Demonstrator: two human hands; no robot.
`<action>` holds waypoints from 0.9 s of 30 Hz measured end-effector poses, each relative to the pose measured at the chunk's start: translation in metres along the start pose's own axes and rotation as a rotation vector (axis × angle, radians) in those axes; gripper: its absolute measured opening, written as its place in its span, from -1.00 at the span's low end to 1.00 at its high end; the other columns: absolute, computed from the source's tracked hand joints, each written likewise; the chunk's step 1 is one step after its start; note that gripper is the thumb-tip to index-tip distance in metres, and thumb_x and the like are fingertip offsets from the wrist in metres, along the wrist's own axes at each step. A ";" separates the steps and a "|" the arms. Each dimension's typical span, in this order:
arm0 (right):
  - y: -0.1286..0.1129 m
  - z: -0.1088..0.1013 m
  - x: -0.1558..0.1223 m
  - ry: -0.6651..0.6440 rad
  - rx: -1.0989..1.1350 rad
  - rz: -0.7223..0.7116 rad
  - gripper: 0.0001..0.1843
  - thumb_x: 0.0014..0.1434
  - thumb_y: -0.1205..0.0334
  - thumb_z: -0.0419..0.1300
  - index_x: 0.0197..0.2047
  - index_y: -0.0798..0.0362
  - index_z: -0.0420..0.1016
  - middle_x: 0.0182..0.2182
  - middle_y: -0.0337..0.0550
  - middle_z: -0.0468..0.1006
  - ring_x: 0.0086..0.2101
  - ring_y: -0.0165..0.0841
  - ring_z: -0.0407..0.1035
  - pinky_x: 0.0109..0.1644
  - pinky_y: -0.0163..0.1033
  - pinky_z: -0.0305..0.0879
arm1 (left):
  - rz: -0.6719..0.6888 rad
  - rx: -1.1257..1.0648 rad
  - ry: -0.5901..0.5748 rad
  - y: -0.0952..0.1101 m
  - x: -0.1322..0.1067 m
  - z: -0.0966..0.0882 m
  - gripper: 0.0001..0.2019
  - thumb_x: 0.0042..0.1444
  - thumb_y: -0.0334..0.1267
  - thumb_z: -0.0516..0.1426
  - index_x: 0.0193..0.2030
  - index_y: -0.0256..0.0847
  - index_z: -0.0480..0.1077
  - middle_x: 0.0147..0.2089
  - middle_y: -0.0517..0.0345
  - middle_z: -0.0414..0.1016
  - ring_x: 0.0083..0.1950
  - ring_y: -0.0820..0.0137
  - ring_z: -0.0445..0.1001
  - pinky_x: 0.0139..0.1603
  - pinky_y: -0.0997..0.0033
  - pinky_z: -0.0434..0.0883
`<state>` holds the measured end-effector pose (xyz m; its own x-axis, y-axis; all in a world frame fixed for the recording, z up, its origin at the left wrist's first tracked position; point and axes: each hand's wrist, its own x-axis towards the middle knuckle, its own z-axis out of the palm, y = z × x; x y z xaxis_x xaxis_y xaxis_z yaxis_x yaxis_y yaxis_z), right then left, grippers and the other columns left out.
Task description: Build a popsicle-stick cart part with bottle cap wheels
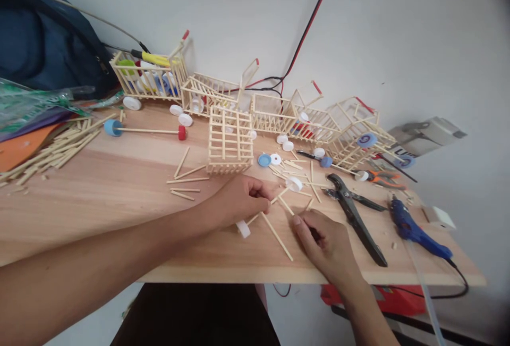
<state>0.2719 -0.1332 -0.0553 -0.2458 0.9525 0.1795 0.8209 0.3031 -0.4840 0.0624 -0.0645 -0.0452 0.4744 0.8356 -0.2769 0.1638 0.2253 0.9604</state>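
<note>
My left hand is closed, pinching a thin wooden axle with a white cap wheel at its far end and another white cap at its near end. Two wooden sticks meet this axle. One stick slants toward the table's front edge. The fingertips of my right hand are closed on the end of the other stick. Just beyond my left hand stands a basket of crossed wooden sticks.
Several stick-built carts line the wall. Loose sticks lie at left, and an axle with blue and red caps lies near them. Right of my hands are a black-handled cutter, a blue glue gun and orange-handled pliers.
</note>
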 end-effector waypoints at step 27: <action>-0.002 0.003 -0.001 0.039 -0.019 -0.027 -0.67 0.31 0.19 0.02 -0.51 0.04 0.26 -0.56 -0.23 0.35 -0.49 -0.40 0.25 -0.38 -0.28 0.11 | -0.014 -0.063 -0.038 -0.005 0.000 0.000 -0.98 -0.12 -0.35 0.17 -0.50 -0.24 0.41 -0.69 0.36 0.24 -0.68 0.60 0.10 -0.67 0.56 -0.03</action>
<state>0.2689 -0.1344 -0.0568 -0.2482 0.9421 0.2254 0.8242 0.3276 -0.4619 0.0621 -0.0655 -0.0502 0.5051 0.8127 -0.2906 0.1166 0.2694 0.9559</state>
